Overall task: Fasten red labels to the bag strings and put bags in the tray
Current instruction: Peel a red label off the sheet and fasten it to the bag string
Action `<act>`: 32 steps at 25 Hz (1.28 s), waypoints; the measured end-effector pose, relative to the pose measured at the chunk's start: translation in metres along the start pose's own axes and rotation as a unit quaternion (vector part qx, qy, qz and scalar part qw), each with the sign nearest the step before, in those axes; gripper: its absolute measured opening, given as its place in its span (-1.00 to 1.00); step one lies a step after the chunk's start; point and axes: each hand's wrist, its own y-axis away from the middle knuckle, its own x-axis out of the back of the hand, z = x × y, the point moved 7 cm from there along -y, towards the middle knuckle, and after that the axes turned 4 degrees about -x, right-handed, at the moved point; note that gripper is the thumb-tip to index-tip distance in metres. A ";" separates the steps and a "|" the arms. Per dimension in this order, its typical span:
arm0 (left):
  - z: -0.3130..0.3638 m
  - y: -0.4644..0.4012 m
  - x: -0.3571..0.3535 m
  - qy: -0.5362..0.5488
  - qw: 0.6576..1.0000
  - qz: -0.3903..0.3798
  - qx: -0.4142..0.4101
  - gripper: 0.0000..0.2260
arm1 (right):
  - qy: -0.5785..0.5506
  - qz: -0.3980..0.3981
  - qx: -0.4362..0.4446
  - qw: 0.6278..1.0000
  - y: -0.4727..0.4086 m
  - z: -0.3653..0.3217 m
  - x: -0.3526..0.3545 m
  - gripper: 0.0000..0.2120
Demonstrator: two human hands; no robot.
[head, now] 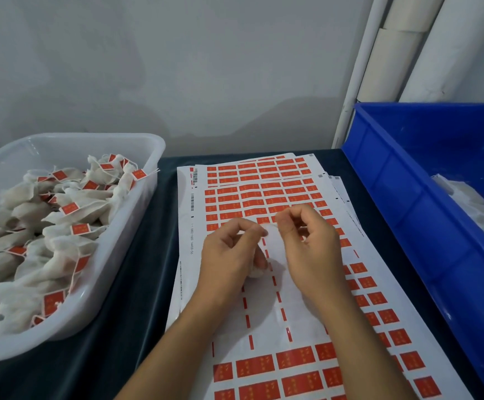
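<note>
While both hands hover together over the label sheet (266, 284), the left hand (229, 255) curls round a small white bag (256, 271), its fingers closed on the cloth and thumb and forefinger pinched up top. Just beside it, the right hand (307, 243) pinches in at fingertip level too, apparently on the string or a label, though it is too small and blurred to tell which. So this looks like the fastening step. To do it well, keep the string taut between the two pinches, fold the red label squarely over it so the sticky halves meet edge to edge, and press firmly. Off to the left of the left hand waits the white tray (148, 174), already heaped with tagged bags; the blue bin (393, 180) of unlabelled ones sits to the right of the right hand.
</note>
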 end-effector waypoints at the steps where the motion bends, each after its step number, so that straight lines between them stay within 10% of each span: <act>1: -0.001 0.000 0.004 0.026 0.999 0.026 0.006 -0.84 | 0.002 0.012 -0.010 1.000 0.000 0.004 0.002 -0.73; 11: -0.008 -0.009 0.058 0.151 0.953 0.261 0.023 -0.93 | 0.322 -0.075 -0.039 0.943 -0.003 0.024 -0.019 -0.41; 32: -0.019 -0.008 0.050 0.223 0.938 0.260 0.047 -0.90 | 0.394 0.013 -0.037 0.918 0.016 -0.008 -0.080 -0.38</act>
